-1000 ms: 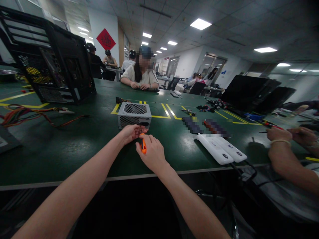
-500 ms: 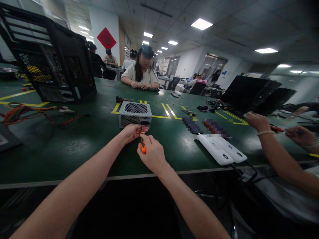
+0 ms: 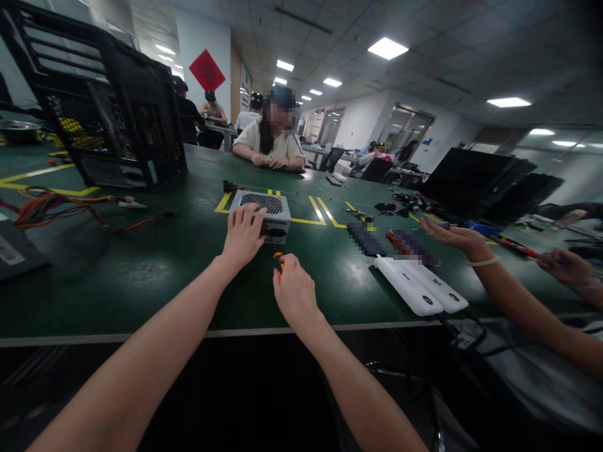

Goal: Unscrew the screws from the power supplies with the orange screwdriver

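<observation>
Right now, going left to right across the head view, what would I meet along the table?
Black computer case, left hand on the metal power supply, right hand holding an orange-handled screwdriver, white devices, red tool.

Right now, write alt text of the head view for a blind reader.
A person's left hand rests on a gray perforated metal box on a green table; the right hand holds an orange-handled tool in front of it. A black computer case stands to the left, two white devices lie to the right.
</observation>
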